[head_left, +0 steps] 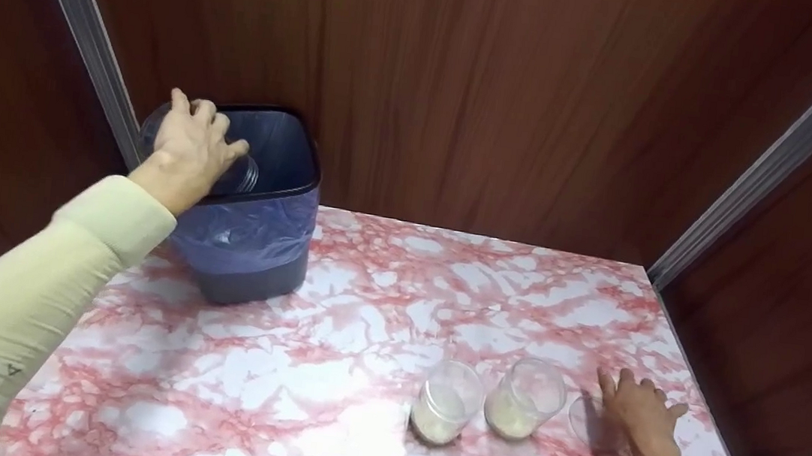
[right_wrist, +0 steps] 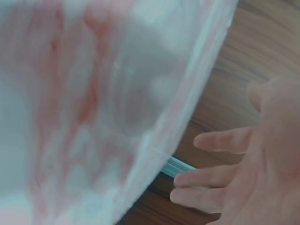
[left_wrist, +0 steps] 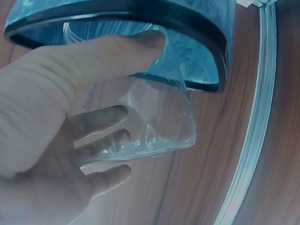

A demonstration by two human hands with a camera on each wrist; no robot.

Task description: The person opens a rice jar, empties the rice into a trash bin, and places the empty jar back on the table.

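In the head view my left hand point(head_left: 192, 149) is over the mouth of a dark bin point(head_left: 257, 284) with a bluish liner. It grips a clear plastic cup point(left_wrist: 161, 122), tipped on its side, with the cup's ridged rim towards the inside of the bin. The left wrist view shows thumb and fingers around the see-through wall. My right hand point(head_left: 641, 419) is over the right side of the table, fingers spread and holding nothing. Just left of it is a clear round object point(head_left: 580, 420), partly covered by the hand.
Two clear cups, one on the left point(head_left: 442, 405) and one on the right point(head_left: 525, 399), stand side by side with pale contents low inside. The red-and-white marbled table point(head_left: 326, 416) meets brown wood-look panels point(head_left: 465, 98) at the back and right.
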